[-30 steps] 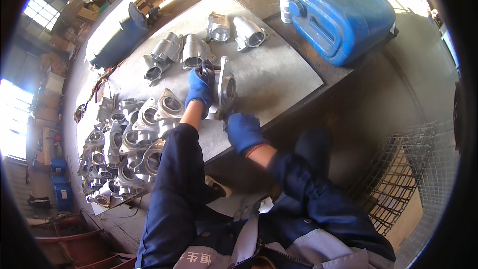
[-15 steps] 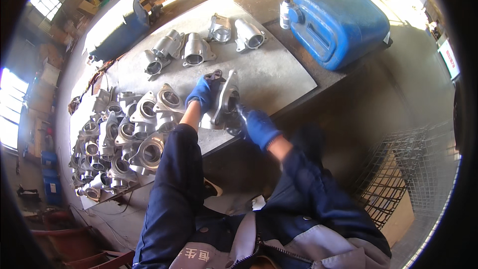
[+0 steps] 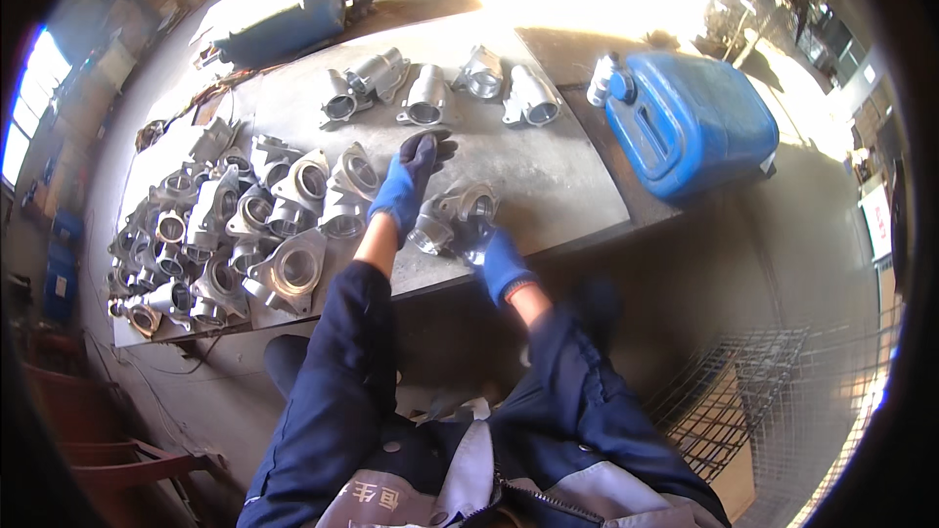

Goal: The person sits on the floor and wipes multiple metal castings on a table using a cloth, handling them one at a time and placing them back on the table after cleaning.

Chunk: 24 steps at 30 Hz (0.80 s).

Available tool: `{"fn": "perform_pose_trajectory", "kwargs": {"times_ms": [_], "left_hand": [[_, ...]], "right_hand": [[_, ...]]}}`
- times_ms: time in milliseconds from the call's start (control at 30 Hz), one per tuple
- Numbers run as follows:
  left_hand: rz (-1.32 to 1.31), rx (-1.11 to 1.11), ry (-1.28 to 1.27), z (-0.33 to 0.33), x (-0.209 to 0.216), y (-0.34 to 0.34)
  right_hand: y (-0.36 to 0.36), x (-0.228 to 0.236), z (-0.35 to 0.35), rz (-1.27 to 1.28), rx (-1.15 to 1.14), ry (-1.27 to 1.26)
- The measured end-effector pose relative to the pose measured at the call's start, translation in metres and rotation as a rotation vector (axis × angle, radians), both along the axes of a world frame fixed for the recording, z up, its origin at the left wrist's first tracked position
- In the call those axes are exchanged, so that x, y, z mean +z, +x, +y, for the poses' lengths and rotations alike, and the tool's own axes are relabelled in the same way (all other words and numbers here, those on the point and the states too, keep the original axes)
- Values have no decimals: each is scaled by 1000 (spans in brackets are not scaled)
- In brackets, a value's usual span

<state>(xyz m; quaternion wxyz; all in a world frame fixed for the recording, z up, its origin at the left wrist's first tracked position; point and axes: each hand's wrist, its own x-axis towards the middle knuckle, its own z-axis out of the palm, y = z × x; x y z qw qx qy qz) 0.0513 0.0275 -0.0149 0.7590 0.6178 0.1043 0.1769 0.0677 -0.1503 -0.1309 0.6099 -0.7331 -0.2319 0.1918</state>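
Note:
A silvery metal pipe-like casting [image 3: 448,207], with a flange and round openings, rests near the front edge of the grey metal-topped table [image 3: 548,171]. My left hand [image 3: 411,176], in a blue glove with a dark palm, is just beyond and left of it, apart from it. Its fingers stretch out and hold nothing. At the near right side of the casting is my right hand [image 3: 507,266], also gloved, with its fingers curled in. A shiny bit shows by those fingers, but blur and the casting hide what they hold.
Many similar castings [image 3: 293,269] crowd the table's left side. Several more [image 3: 426,98] stand along the back. A blue jerrycan [image 3: 694,122] and a small whitish bottle [image 3: 602,80] are at the right. A wire mesh basket [image 3: 724,411] stands low at the right.
My left hand has let go of the casting and opened beyond it. The casting has gone from being held up and tilted to lying lower on the table. My view has shifted slightly.

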Motion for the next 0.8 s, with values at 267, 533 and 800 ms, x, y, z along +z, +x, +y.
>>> {"fn": "perform_pose_trajectory", "kwargs": {"times_ms": [267, 533, 800], "left_hand": [[311, 132, 1536, -13, -26, -99], [241, 247, 1469, -12, -61, -91], [324, 256, 1544, -11, -61, -86]], "right_hand": [[-8, 140, 20, -923, 127, -845], [-25, 141, 29, -932, 116, -1065], [-18, 127, 7, -1152, 394, -1168]]}}
